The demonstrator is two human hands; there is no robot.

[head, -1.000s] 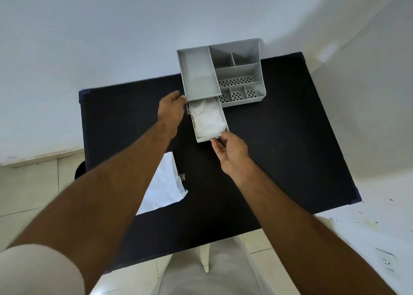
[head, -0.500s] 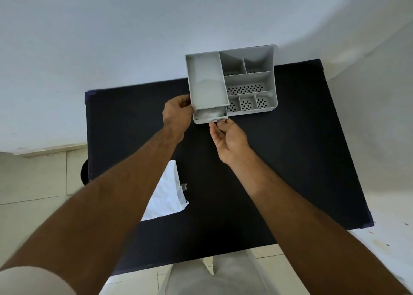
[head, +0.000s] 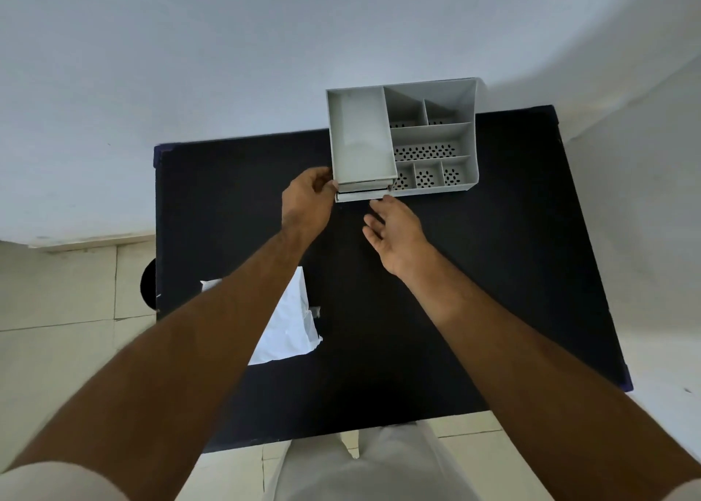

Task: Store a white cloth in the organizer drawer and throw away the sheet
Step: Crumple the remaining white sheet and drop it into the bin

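Drawer (head: 360,196) flush w/ grey perforated plastic organizer (head: 432,136)

Plain room, likely home: white walls (head: 227,64), tiled floor (head: 57,311), black table (head: 493,273).

A black counter (head: 493,273) stands against a plain pale wall (head: 227,64) (evenly lit, with faint marks). Below lies a floor (head: 57,303) of cream tiles with thin grout lines, and a skirting strip (head: 91,240) meets the wall.
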